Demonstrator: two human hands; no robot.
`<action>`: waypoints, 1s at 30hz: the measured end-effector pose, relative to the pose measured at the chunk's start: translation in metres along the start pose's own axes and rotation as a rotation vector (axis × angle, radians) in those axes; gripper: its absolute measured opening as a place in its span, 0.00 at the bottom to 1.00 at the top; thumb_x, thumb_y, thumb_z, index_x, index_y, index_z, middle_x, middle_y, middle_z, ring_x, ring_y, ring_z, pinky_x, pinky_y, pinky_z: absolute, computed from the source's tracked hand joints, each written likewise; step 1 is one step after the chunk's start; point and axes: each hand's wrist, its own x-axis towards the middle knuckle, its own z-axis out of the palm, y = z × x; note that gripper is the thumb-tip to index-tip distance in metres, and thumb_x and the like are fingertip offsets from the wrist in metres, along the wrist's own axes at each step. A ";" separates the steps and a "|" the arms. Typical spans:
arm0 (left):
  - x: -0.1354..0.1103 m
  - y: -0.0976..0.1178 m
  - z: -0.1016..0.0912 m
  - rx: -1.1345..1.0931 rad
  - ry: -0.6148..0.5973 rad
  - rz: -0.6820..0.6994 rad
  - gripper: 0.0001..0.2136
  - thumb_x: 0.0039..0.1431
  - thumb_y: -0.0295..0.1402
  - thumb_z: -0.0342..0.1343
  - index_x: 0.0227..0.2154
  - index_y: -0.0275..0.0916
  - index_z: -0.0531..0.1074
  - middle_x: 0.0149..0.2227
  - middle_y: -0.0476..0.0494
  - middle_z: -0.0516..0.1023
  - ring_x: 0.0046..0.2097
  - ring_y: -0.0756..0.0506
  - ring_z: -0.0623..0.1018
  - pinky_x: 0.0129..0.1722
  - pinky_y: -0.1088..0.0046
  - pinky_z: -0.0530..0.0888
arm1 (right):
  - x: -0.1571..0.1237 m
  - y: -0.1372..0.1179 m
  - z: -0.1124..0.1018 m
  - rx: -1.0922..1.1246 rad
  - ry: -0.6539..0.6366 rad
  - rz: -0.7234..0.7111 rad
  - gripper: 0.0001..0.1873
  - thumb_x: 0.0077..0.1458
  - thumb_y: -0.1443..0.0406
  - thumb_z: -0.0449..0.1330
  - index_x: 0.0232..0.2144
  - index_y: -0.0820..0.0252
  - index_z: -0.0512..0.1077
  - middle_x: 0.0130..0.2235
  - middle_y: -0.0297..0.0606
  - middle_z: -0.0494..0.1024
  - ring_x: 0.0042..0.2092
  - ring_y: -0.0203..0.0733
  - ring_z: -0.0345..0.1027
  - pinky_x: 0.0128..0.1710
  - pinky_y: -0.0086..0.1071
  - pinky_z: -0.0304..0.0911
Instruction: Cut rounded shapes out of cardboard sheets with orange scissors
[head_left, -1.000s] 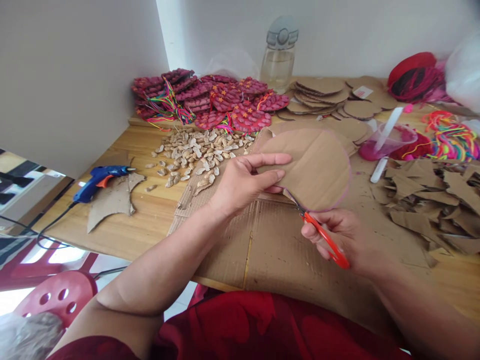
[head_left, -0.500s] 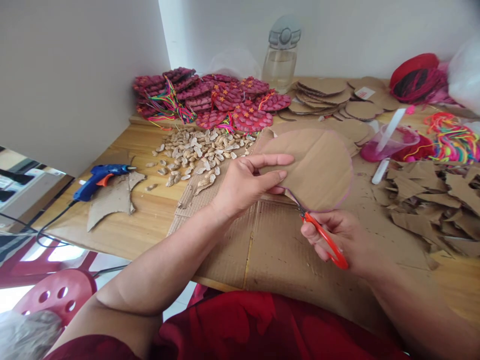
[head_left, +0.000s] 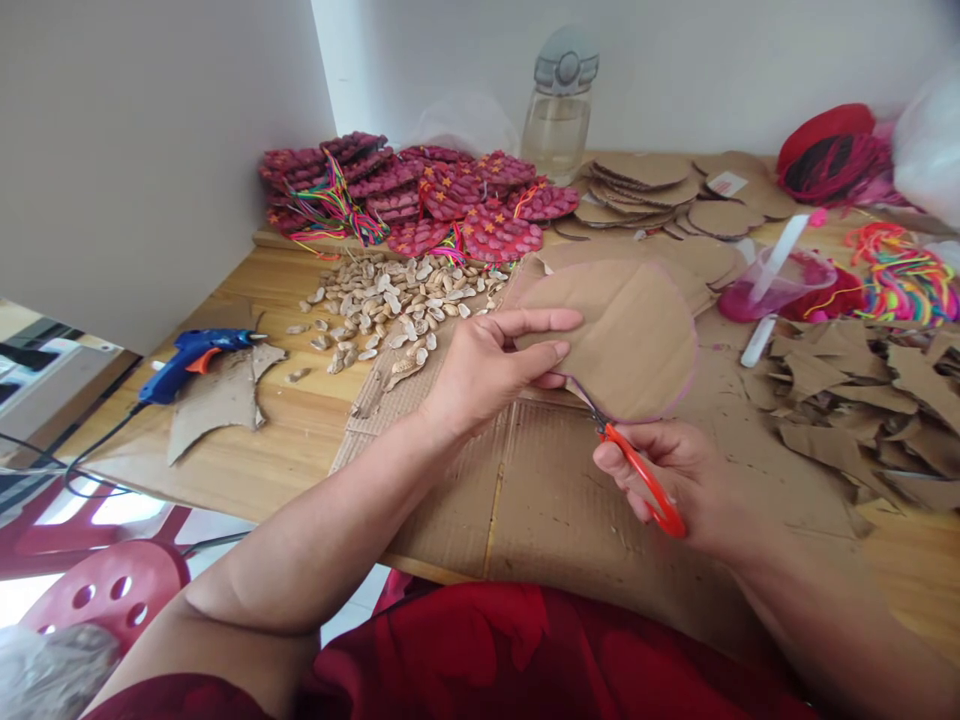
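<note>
My left hand pinches the left edge of a round brown cardboard piece with a pink line drawn round its rim, held just above the table. My right hand grips red-handled scissors, and their blades meet the lower left edge of that cardboard piece. A large flat sheet of corrugated cardboard lies under both hands.
A heap of peanut shells lies left of centre, red decorated pieces behind it. A blue glue gun rests at the left on a scrap. Cardboard discs, offcuts, a water bottle and coloured threads fill the back and right.
My right hand and the scissors have shifted slightly left along the disc's lower edge. My left hand keeps its hold on the cardboard.
</note>
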 end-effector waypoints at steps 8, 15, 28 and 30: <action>0.000 0.001 0.000 -0.030 0.009 -0.016 0.15 0.50 0.29 0.68 0.43 0.39 0.81 0.30 0.48 0.81 0.25 0.53 0.80 0.29 0.80 0.80 | 0.003 0.002 0.000 0.008 -0.039 0.002 0.23 0.50 0.49 0.68 0.19 0.58 0.66 0.18 0.25 0.57 0.19 0.30 0.47 0.17 0.26 0.46; 0.000 0.003 0.001 -0.060 0.020 -0.047 0.16 0.48 0.28 0.68 0.43 0.38 0.81 0.29 0.49 0.81 0.25 0.52 0.80 0.28 0.78 0.80 | 0.002 0.004 0.001 -0.056 0.013 -0.021 0.24 0.53 0.48 0.66 0.19 0.57 0.65 0.18 0.28 0.64 0.19 0.31 0.53 0.18 0.28 0.49; 0.003 -0.006 0.001 -0.061 0.016 -0.013 0.15 0.49 0.29 0.68 0.42 0.39 0.82 0.33 0.49 0.82 0.26 0.52 0.80 0.30 0.76 0.81 | 0.005 -0.009 0.006 -0.434 0.107 -0.066 0.29 0.58 0.45 0.59 0.16 0.57 0.60 0.15 0.29 0.65 0.18 0.33 0.56 0.18 0.28 0.48; 0.004 -0.007 0.001 -0.060 0.015 -0.005 0.15 0.49 0.29 0.68 0.42 0.40 0.82 0.34 0.49 0.83 0.26 0.52 0.80 0.30 0.76 0.81 | 0.006 -0.008 0.005 -0.423 0.102 -0.072 0.29 0.57 0.46 0.61 0.16 0.57 0.59 0.15 0.29 0.65 0.18 0.33 0.56 0.18 0.28 0.49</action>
